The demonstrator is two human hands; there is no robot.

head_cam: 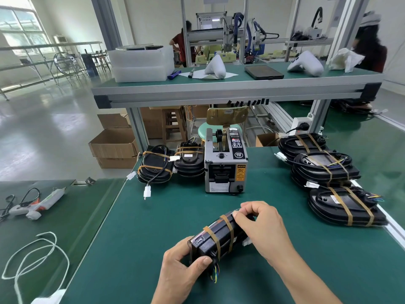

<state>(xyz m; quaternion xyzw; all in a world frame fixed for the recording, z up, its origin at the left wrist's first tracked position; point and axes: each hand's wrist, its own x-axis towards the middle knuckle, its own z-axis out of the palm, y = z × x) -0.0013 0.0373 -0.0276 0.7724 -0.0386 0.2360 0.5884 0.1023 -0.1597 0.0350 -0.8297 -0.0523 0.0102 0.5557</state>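
A black bundle of stacked parts [217,235], bound by two brown tape bands, lies tilted on the green mat [135,227] near the front. My left hand [182,262] grips its near end, thumb curled over the side. My right hand [260,224] holds the far end, fingers curled over the top edge. Coloured wires [215,274] hang from the bundle's near end, and a white connector [246,242] shows under my right hand.
A grey tape dispenser [225,165] stands behind the bundle. Taped black bundles sit left of it [155,165] and stacked at the right edge [341,202]. A glue gun [37,205] and a white cord [32,255] lie on the left table. Cardboard boxes [114,145] stand on the floor.
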